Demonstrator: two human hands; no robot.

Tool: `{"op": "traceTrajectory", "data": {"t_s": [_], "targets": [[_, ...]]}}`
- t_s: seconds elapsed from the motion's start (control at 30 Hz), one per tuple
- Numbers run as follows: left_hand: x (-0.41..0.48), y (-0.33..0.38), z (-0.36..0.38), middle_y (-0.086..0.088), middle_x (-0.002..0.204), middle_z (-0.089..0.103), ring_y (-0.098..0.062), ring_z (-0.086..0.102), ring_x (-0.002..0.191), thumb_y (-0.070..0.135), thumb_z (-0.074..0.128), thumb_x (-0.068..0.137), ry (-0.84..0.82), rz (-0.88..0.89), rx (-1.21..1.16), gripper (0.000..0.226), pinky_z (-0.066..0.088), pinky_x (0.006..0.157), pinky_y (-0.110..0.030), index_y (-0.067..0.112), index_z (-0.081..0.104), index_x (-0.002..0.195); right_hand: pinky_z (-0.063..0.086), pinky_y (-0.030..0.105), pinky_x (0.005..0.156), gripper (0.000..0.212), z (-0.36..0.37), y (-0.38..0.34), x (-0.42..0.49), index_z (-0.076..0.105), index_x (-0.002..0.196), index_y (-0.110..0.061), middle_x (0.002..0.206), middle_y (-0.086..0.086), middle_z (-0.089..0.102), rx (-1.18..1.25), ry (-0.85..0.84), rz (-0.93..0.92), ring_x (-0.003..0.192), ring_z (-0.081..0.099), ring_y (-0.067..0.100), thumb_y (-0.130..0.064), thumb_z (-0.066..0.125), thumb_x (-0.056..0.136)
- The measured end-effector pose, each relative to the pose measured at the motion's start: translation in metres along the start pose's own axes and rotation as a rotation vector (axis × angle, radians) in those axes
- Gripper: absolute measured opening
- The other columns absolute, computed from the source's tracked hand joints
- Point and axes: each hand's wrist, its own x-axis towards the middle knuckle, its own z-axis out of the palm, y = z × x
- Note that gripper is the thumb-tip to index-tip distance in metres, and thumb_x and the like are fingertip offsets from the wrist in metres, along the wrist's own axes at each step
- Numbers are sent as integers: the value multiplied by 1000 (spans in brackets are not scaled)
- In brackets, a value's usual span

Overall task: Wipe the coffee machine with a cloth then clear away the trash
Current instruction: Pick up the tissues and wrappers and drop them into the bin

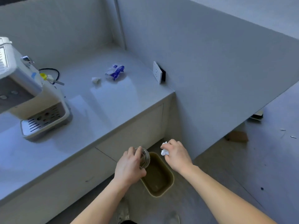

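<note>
Holding clear thin plastic cup (144,157) in my left hand (129,165) by the rim, light, crushable | right hand (177,155) pinches soft crumpled white tissue (164,150) | both over olive plastic bin (159,177).

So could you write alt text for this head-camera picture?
Over an olive-green rectangular waste bin on the floor, the left hand holds a clear plastic cup and the right hand a crumpled white tissue. A cream coffee machine stands on the grey counter.
</note>
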Motion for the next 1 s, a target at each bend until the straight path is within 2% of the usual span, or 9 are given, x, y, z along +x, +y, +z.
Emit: {"op": "traceTrajectory", "data": {"t_s": [0.17,0.4,0.5,0.6,0.7,0.8,0.9,1.0], "targets": [[13,-9,59,-1,134,44,-23,50,114,45,69,65,-140,1,-15,97,49,78,-31,27,25,150,48,28,86,34,53,25,-10,60,126,-28,122,-4,54,0,-89,103,106,47,15,-20,58,93],[43,-40,158,-2,147,34,-24,43,125,45,74,73,-273,-71,-48,97,50,92,-36,29,21,152,52,32,89,37,168,57,-1,62,125,-29,121,1,58,65,-240,218,108,56,21,-21,63,88],[50,-50,193,-5,149,32,-26,43,127,42,75,78,-299,-75,-28,94,49,98,-40,26,21,153,49,32,90,39,209,69,2,61,126,-30,123,1,57,86,-299,266,111,55,23,-22,62,88],[62,-57,229,-5,147,33,-27,45,125,37,75,79,-304,-60,-22,90,50,94,-39,26,22,152,46,29,86,43,248,83,6,60,127,-30,122,2,57,133,-321,297,110,54,26,-20,61,85],[74,-60,259,-6,156,24,-30,35,137,35,75,80,-325,-34,-15,91,49,96,-40,26,20,153,46,30,94,54,272,95,10,56,132,-32,128,0,55,166,-322,327,111,55,26,-23,71,81],[91,-62,280,1,165,3,-35,8,151,35,75,82,-345,-28,-2,96,41,111,-48,30,12,154,47,35,101,68,288,106,16,52,137,-32,135,-5,51,217,-321,360,117,53,23,-24,81,75],[101,-61,293,1,165,4,-34,8,151,33,73,84,-329,-9,44,95,30,117,-51,32,10,154,47,34,102,63,299,116,17,53,136,-30,138,-6,52,181,-295,352,120,54,21,-24,78,79],[103,-62,297,-4,165,8,-33,8,151,37,72,84,-293,21,112,95,19,121,-52,30,9,155,49,34,101,50,299,121,17,56,132,-29,132,-7,57,114,-237,311,117,56,18,-27,71,84]]}}
